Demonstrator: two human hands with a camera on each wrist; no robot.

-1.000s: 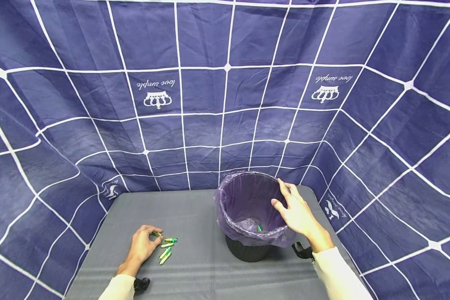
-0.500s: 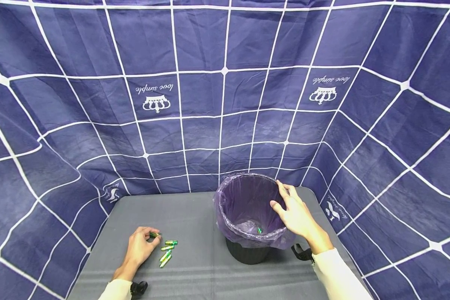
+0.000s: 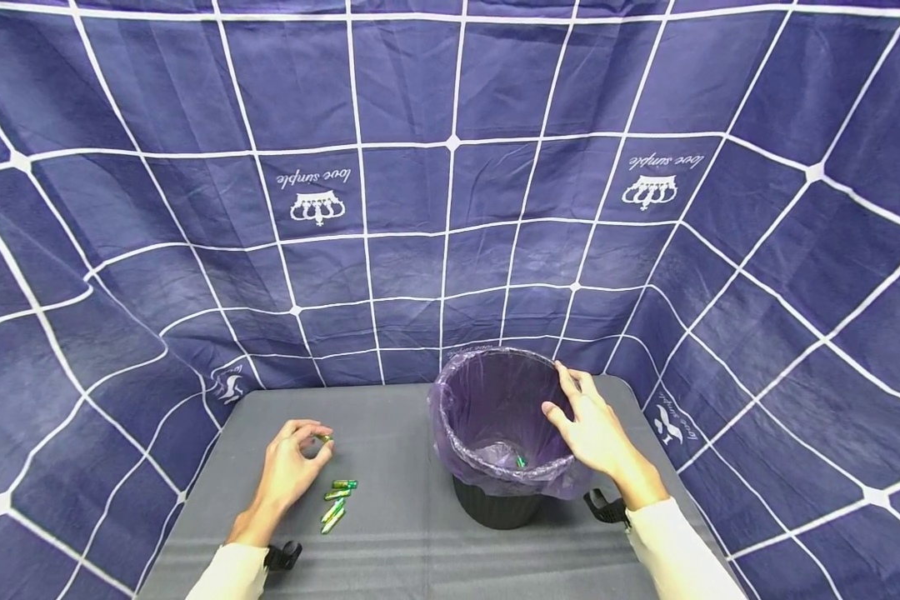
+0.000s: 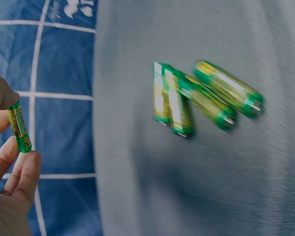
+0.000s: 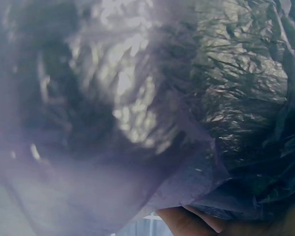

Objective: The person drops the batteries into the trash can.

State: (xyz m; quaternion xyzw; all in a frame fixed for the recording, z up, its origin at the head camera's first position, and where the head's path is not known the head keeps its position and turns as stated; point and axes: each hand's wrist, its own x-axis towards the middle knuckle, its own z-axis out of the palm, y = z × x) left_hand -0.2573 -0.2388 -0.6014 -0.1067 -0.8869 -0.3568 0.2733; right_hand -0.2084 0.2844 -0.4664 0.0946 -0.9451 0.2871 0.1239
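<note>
My left hand pinches a green and gold battery between thumb and fingers, lifted above the grey table at the left. Several similar batteries lie close together on the cloth, just right of that hand in the head view. At the right, my right hand rests on the rim of a black bin, fingers fairly straight and thumb over the opening. A purple bag lines the bin, with a small green item at its bottom. Crinkled bag film fills most of the right wrist view and hides much of that hand.
The grey table runs up to blue curtains with white grid lines at the back and both sides. The bin stands right of the table's middle. A black strap hangs at the right wrist, another at the left.
My left hand has risen and moved away from the loose batteries, carrying the pinched battery off the table. The right hand keeps its place on the bin rim.
</note>
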